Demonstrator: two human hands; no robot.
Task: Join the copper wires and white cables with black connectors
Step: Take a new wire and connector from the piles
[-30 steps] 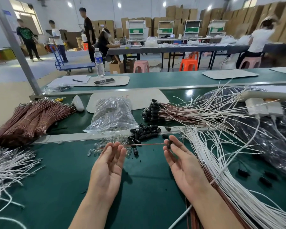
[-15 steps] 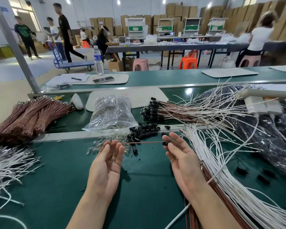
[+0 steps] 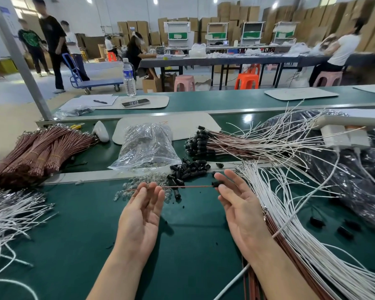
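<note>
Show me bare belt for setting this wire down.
Bare belt: between left hand and right hand, below the copper wire and its black connector; also between left hand and the loose white cables. Crowded: connector pile ahead, cable fan right.

On the far belt I see a water bottle (image 3: pixel 129 77) standing just behind a phone (image 3: pixel 135 102), with a pen (image 3: pixel 100 101) on papers (image 3: pixel 85 102) to the left. A clear plastic bag (image 3: pixel 146 146) lies nearer me. Beyond are a blue cart (image 3: pixel 95 83), a pink stool (image 3: pixel 184 83), an orange stool (image 3: pixel 246 80) and stacked cardboard boxes (image 3: pixel 232 11).

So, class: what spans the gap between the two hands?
In the head view, one copper wire runs from the left hand to a black connector at the right hand.
</note>
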